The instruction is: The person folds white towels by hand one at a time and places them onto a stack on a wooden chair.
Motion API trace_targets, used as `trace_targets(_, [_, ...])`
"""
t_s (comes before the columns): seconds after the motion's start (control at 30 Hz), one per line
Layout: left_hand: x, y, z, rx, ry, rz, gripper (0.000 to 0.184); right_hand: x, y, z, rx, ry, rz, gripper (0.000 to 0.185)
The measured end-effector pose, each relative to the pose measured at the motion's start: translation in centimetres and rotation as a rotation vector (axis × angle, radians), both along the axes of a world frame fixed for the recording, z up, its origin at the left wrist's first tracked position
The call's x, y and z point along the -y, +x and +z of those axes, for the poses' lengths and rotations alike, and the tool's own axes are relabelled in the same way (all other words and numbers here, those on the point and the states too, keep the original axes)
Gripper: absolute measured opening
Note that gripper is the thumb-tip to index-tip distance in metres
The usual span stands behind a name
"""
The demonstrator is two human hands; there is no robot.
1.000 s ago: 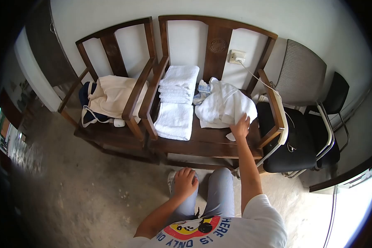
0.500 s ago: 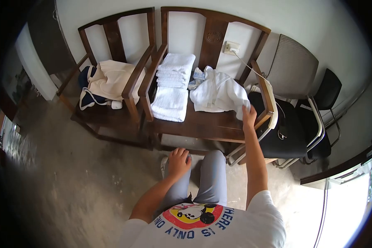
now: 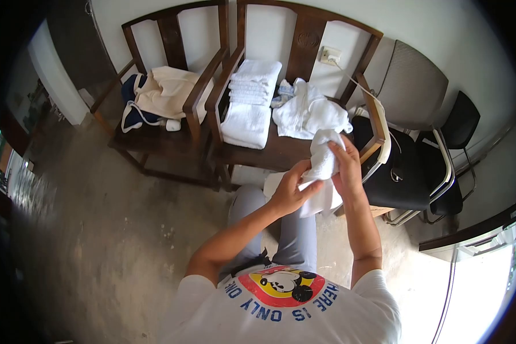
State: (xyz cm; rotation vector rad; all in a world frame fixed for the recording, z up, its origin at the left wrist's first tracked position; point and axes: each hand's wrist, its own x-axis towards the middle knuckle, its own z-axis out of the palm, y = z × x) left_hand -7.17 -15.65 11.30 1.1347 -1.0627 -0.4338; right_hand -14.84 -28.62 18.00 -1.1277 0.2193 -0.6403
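A crumpled white cloth hangs between my two hands, above my knees and in front of the wooden bench. My left hand grips its lower left side. On the cloth's right edge, my right hand has its fingers closed. Behind it, a loose heap of white cloth lies on the bench seat, with a bluish cloth at its left. Folded white towels are stacked on the seat's left part.
A wooden chair at the left bears a beige cloth and a dark blue item with a white cord. At the right are black-seated chairs. A cable runs from a wall socket over the bench's right armrest.
My right hand has lifted a white cloth off the heap and drawn it toward me. My left hand has left my knee and taken hold of the cloth too. The view has shifted.
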Motion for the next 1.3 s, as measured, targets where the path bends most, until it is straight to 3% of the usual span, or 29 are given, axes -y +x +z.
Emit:
trace_targets(0.1, [-1.0,-1.1,-0.5,-0.156,0.091,-0.023,0.035,-2.0,-1.5,-1.1,-0.056,0.069,0.037,0.036])
trace_targets(0.23, [-3.6,-1.2,-2.5,-0.287,0.286,-0.079,0.044,-4.3,-3.3,-4.3,-0.05,0.059,0.082,0.053])
trace_targets(0.3, [-4.2,-2.0,-2.2,-0.289,0.302,-0.055,0.047,-5.5,-3.8,-5.8,-0.153,-0.142,-0.028,0.054])
trace_targets(0.37, [-4.4,-2.4,-2.8,-0.19,0.393,-0.016,0.044,-6.5,-3.7,-7.4,-0.132,-0.136,-0.122,0.05])
trace_targets(0.4, [-4.7,-2.2,-2.7,-0.143,0.534,-0.053,0.028,-6.7,-3.7,-8.1,-0.128,-0.138,-0.143,0.048])
trace_targets(0.5, [-4.9,-2.5,-2.7,-0.024,0.54,-0.066,0.025,-6.9,-4.0,-8.2,-0.151,-0.163,-0.17,0.045])
trace_targets(0.53, [-4.8,-2.4,-4.4,-0.185,0.455,-0.116,0.025,-6.8,-4.1,-8.0,-0.157,-0.187,-0.16,0.045])
trace_targets(0.67, [-5.4,-1.9,-3.4,-0.202,0.451,-0.284,0.028,-6.2,-4.0,-8.1,-0.15,-0.147,-0.098,0.047])
trace_targets(0.8, [-5.7,-0.6,-4.8,-0.434,0.475,-0.453,0.027,-5.7,-4.6,-8.0,-0.154,0.052,0.055,0.054])
trace_targets(1.0, [-5.7,-2.0,-4.4,-0.108,0.536,-0.271,0.027,-6.7,-3.9,-8.4,-0.1,-0.006,0.058,0.061])
trace_targets(1.2, [-5.9,-1.4,-5.6,-0.146,0.46,-0.414,0.031,-5.4,-5.2,-7.7,-0.271,-0.012,0.159,0.063])
trace_targets(1.3, [-6.8,0.0,-4.6,-0.105,0.611,-0.542,0.039,-5.4,-5.8,-7.7,-0.229,0.037,0.178,0.051])
